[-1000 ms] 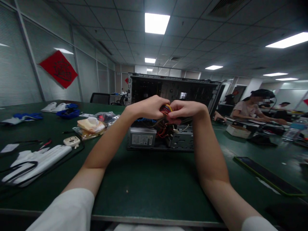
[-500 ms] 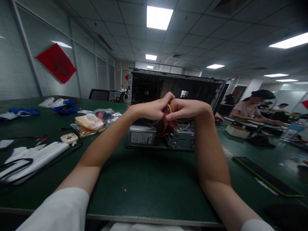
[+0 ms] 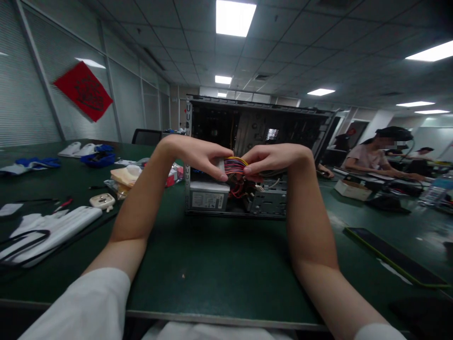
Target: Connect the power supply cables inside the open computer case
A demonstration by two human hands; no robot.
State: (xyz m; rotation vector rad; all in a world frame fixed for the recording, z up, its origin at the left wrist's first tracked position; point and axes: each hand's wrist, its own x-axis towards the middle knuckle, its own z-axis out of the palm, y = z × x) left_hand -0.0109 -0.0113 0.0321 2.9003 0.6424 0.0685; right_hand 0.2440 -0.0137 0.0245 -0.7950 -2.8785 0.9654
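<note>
A computer case (image 3: 253,106) stands open on the green table, its inside facing me. In front of it both my hands grip one bundle of colored cables (image 3: 234,166), with yellow, red and dark wires. My left hand (image 3: 203,158) pinches the bundle's left end, where a pale connector shows partly between thumb and fingers. My right hand (image 3: 267,158) closes on the right side of the same bundle. Below my left hand sits a silver power supply (image 3: 208,199) with a label. Under my right hand is a metal drive cage (image 3: 271,203), with loose red wires beside it.
On the left of the table (image 3: 212,269) lie a white power strip (image 3: 71,231), a cream plug (image 3: 102,201), bagged items (image 3: 125,175) and blue gloves (image 3: 97,158). To the right are a dark green-edged panel (image 3: 392,257), a small box (image 3: 352,189) and a seated person (image 3: 368,158).
My left hand has shifted left, away from my right hand. The cable bundle now stretches visibly between them, where before the hands were pressed together around it.
</note>
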